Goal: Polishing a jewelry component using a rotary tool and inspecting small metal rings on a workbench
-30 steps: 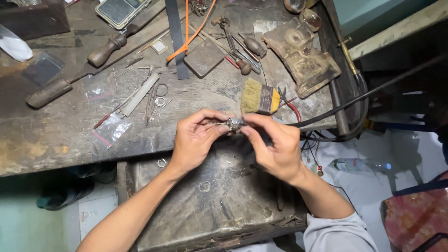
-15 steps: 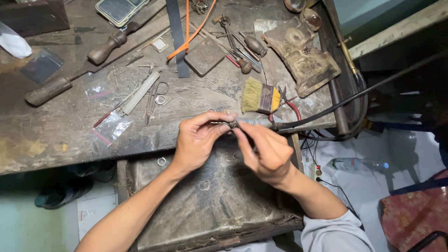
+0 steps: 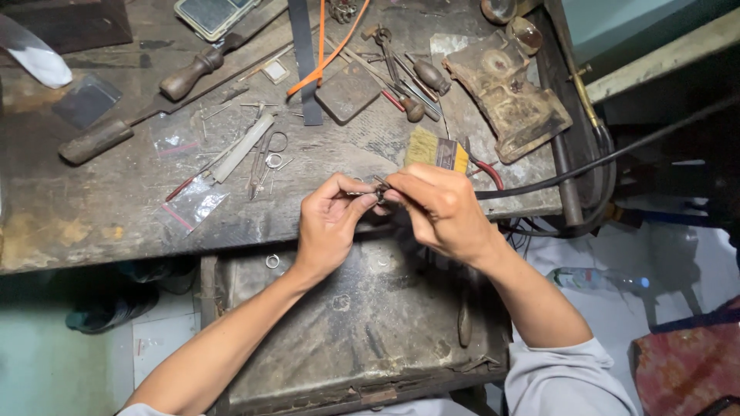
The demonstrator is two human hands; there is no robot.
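Head view, hands: left hand [image 3: 327, 227] and right hand [image 3: 443, 212] meet fingertip to fingertip over the near edge of the bench [image 3: 92, 223].
Left hand: thumb and forefinger pinch one end of a small dark metal piece [image 3: 378, 189].
Right hand: fingers curled, pinching the other end; piece too small to identify.
Piece position: between both hands, just in front of the yellow-handled brush [image 3: 435, 152].
Bench, left: small scissors [image 3: 264, 158], clear plastic bag [image 3: 194, 204], wooden-handled file [image 3: 116, 132].
Below hands: dark open drawer [image 3: 347, 308], a small ring [image 3: 272, 261] on its rim.
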